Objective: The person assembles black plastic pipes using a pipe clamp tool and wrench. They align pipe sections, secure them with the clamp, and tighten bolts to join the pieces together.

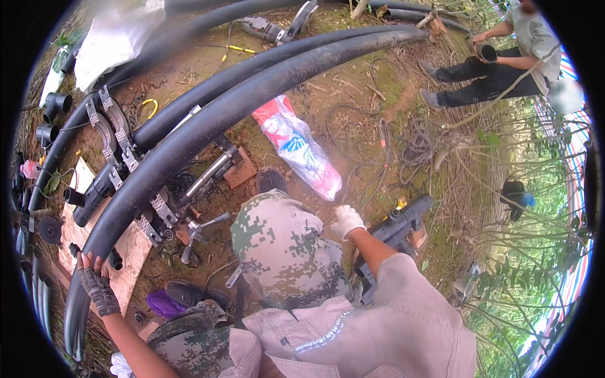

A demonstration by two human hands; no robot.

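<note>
My left hand point(98, 291), in a grey striped fingerless glove, rests on the side of a thick black pipe point(217, 113), its fingers apart. The pipe curves from the lower left to the upper right, over a metal clamping frame point(211, 173) with hinged half-ring clamps point(116, 126). My right hand point(348, 222), in a white glove with bare fingertips, is closed beside my camouflage-covered knee. Whatever its fingers may hold is hidden. Just beyond it lies a white and red plastic bag point(299, 148). A black pipe fitting point(397, 223) lies to the right of that hand.
Another person point(504, 57) stands at the upper right, holding a short dark pipe piece point(486, 51). A wooden board point(135, 261), bricks point(241, 170) and black fittings point(57, 106) lie at left. A power tool point(265, 29) lies at the back. Cables and roots cross the dirt.
</note>
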